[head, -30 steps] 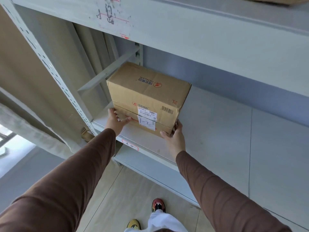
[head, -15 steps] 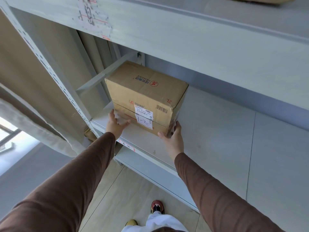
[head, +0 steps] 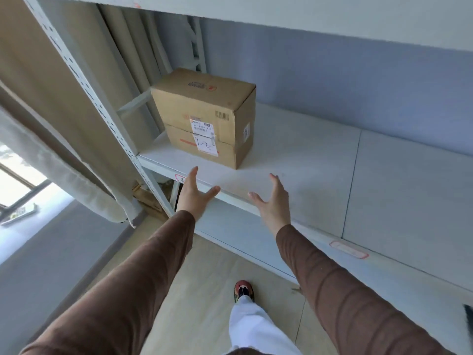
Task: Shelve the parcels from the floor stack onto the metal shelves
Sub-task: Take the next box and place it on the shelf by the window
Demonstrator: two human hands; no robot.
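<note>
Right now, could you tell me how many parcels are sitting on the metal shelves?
1. The cardboard parcel stands at the left end of the middle shelf, near the upright. The upper shelf's top is out of view, so more may be hidden.

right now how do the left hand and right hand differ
The left hand sits by the shelf's left post, below the parcel's label; the right hand is out past the parcel's right corner. The left hand's fingers lie together; the right hand's look more spread. Both are open, off the parcel, in brown sleeves.
</note>
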